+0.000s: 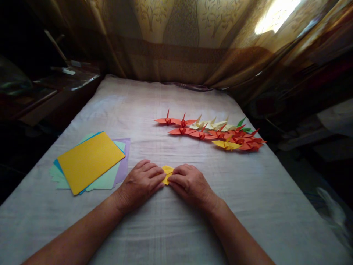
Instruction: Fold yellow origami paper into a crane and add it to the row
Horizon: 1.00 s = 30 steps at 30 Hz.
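Observation:
A small folded piece of yellow paper (pixel 167 173) lies on the white cloth-covered table (pixel 154 228) between my two hands. My left hand (pixel 142 184) rests knuckles up, its fingertips pressed together onto the paper's left side. My right hand (pixel 187 183) mirrors it, fingers curled and pressing the paper's right side. Most of the paper is hidden under the fingers.
A stack of coloured paper sheets (pixel 89 162), yellow on top, lies to the left. Several folded paper cranes (pixel 217 132) in orange, red, cream, yellow and green lie in rows at the right. Brown patterned curtains (pixel 187 48) hang behind the table. Dark furniture stands on both sides.

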Tool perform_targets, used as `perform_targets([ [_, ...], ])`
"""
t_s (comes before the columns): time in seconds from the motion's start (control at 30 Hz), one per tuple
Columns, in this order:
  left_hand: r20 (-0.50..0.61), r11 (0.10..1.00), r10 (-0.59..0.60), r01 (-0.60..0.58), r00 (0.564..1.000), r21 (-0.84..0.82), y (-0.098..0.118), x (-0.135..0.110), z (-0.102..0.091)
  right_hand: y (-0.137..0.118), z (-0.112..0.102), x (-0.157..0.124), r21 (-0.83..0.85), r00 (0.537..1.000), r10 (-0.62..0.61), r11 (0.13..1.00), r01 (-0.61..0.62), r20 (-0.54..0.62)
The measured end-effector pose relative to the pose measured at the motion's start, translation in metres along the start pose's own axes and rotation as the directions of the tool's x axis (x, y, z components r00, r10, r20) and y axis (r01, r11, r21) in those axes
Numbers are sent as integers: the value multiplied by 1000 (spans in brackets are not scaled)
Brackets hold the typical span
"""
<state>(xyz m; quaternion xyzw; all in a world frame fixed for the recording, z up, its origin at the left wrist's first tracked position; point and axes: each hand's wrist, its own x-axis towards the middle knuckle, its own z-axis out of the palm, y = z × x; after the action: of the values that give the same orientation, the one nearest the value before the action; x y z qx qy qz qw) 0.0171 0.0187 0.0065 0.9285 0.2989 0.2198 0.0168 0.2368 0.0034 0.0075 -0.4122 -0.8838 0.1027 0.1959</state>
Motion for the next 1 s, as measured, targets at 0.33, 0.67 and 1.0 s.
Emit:
perform_targets([
  [0.33, -47, 1000, -30, 30, 998, -3, 1, -7, 3, 2, 6, -2, 14, 999, 52, 999, -52, 8],
  [0.67, 31, 956, -220, 222, 975, -194, 4, -3, 2, 1, 15, -2, 94, 985, 170, 982, -165, -43],
  [1.0, 38, 939, -256, 258, 966, -229, 4, 1, 4, -3, 14, 1, 148, 966, 252, 959, -242, -59],
])
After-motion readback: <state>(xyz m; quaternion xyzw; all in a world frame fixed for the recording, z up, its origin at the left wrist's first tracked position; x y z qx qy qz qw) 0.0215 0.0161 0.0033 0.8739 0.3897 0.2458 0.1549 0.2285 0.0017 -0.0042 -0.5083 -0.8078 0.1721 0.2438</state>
